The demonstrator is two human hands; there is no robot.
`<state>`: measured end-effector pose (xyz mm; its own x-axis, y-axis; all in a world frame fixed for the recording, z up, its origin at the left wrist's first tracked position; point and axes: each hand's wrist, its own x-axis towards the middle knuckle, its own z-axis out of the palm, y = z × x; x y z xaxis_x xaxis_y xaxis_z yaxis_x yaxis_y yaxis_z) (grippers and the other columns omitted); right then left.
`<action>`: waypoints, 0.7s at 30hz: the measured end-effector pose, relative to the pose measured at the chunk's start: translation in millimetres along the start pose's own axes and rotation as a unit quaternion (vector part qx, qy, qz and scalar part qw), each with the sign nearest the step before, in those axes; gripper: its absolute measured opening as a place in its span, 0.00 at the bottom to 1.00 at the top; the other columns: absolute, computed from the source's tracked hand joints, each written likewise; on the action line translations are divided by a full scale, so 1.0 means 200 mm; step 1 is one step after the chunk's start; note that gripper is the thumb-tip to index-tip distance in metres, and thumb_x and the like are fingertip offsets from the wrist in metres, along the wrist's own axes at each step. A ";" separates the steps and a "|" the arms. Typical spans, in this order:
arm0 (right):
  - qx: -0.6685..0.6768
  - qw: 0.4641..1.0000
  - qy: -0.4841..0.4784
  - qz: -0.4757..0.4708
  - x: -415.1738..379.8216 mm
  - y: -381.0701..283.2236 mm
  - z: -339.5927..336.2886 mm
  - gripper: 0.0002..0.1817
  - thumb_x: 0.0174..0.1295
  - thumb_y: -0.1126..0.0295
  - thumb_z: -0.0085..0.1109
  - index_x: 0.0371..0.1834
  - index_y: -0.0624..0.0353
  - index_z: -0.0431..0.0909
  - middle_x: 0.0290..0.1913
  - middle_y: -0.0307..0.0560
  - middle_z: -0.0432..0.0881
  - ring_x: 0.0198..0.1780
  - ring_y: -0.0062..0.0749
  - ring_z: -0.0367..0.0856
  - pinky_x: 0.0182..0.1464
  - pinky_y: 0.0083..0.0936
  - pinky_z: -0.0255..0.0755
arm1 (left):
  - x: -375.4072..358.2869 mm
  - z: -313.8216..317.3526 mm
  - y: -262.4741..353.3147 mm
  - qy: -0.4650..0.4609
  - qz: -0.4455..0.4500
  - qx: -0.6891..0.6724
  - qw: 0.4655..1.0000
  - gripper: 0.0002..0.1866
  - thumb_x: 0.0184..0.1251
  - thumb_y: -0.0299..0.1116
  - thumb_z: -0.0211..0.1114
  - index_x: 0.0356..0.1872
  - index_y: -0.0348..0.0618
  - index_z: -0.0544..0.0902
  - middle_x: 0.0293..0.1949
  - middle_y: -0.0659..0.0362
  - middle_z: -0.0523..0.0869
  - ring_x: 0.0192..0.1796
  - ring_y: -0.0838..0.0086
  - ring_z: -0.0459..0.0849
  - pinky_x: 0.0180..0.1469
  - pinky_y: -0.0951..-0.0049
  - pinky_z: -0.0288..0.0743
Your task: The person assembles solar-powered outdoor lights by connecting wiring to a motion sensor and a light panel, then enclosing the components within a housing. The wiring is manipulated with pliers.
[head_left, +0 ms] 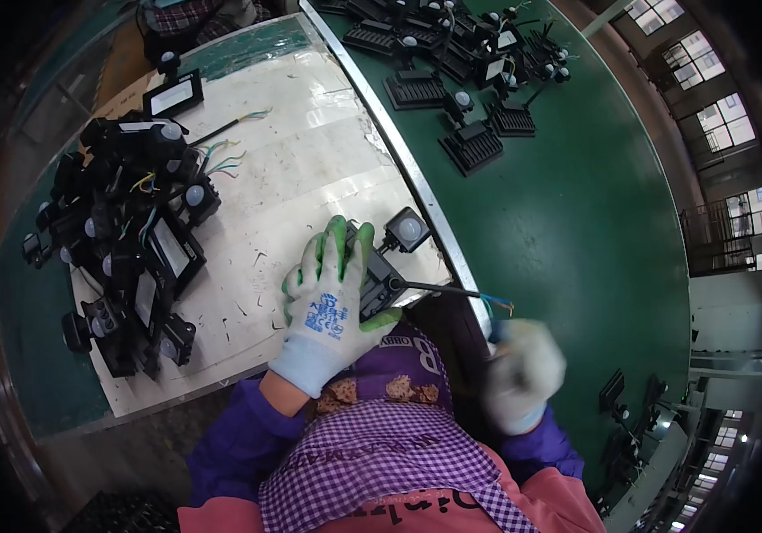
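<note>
A black floodlight (pixel 381 286) with a motion sensor (pixel 408 229) on a bracket lies on the pale board at the table's near right edge. My left hand (pixel 327 298), in a white glove with green fingertips, grips its housing, fingers over the top and thumb along the near side. From the housing a black cable (pixel 441 289) runs right, ending in thin coloured wires (pixel 498 303). Just below those wires is my right hand (pixel 525 375), gloved and blurred by motion. It looks closed, with a dark bluish thing at its fingers that I cannot identify.
Several black sensor floodlights (pixel 172 249) are piled on the left of the pale board (pixel 292 151). A metal rail (pixel 398 160) separates it from a green surface (pixel 567 222), where more floodlights (pixel 470 147) lie at the far end. Others (pixel 634 409) sit at lower right.
</note>
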<state>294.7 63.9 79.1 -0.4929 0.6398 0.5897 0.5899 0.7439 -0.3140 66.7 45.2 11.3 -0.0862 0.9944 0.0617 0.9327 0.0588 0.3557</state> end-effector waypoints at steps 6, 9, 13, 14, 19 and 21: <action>0.070 0.985 -0.097 0.126 0.12 -0.13 0.19 0.20 0.52 0.80 0.64 0.51 0.63 0.78 0.53 0.67 0.77 0.35 0.50 0.85 0.36 0.32 0.79 | -0.01 -0.04 -0.06 -0.038 0.026 -0.026 0.999 0.53 0.52 0.67 0.64 0.73 0.42 0.59 0.72 0.43 0.58 0.71 0.49 0.59 0.65 0.46 0.58; 0.089 0.991 -0.096 0.024 0.15 -0.19 0.04 0.19 0.53 0.80 0.62 0.51 0.67 0.77 0.51 0.67 0.78 0.37 0.52 0.85 0.37 0.34 0.80 | -0.02 0.00 -0.03 -0.009 -0.019 -0.006 1.000 0.53 0.52 0.69 0.63 0.72 0.42 0.61 0.71 0.45 0.59 0.71 0.51 0.61 0.65 0.47 0.59; -0.008 0.980 -0.181 0.078 0.28 -0.13 0.20 0.21 0.58 0.76 0.60 0.56 0.64 0.75 0.57 0.66 0.76 0.37 0.54 0.84 0.39 0.36 0.79 | -0.02 0.02 -0.01 0.043 -0.025 -0.013 0.999 0.54 0.50 0.71 0.61 0.71 0.39 0.62 0.69 0.46 0.63 0.68 0.53 0.64 0.63 0.50 0.61; -0.033 0.949 -0.258 0.177 0.29 -0.09 0.24 0.17 0.60 0.76 0.59 0.53 0.65 0.75 0.54 0.62 0.77 0.45 0.58 0.80 0.47 0.34 0.76 | -0.02 0.02 -0.02 0.044 -0.021 -0.012 0.999 0.55 0.50 0.71 0.61 0.71 0.39 0.62 0.69 0.46 0.63 0.68 0.54 0.64 0.63 0.51 0.62; 0.003 0.906 -0.349 0.240 0.32 0.05 0.29 0.10 0.59 0.76 0.58 0.44 0.60 0.79 0.39 0.57 0.78 0.40 0.54 0.79 0.43 0.39 0.72 | -0.02 0.02 -0.03 0.045 -0.023 -0.024 0.998 0.56 0.48 0.72 0.61 0.71 0.39 0.62 0.68 0.48 0.65 0.67 0.56 0.65 0.62 0.55 0.62; 0.014 0.901 -0.380 0.211 0.34 0.09 0.29 0.08 0.57 0.75 0.59 0.40 0.60 0.78 0.37 0.56 0.77 0.38 0.53 0.78 0.41 0.39 0.71 | -0.01 0.02 -0.03 0.044 -0.021 -0.022 0.999 0.56 0.48 0.71 0.61 0.72 0.39 0.62 0.68 0.48 0.65 0.67 0.57 0.66 0.62 0.55 0.62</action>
<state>233.7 132.3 70.5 -0.5303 0.8063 -0.2620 0.8162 0.4019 -0.4151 62.4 42.6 4.4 -0.1582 0.9791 0.1274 0.9113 0.0951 0.4007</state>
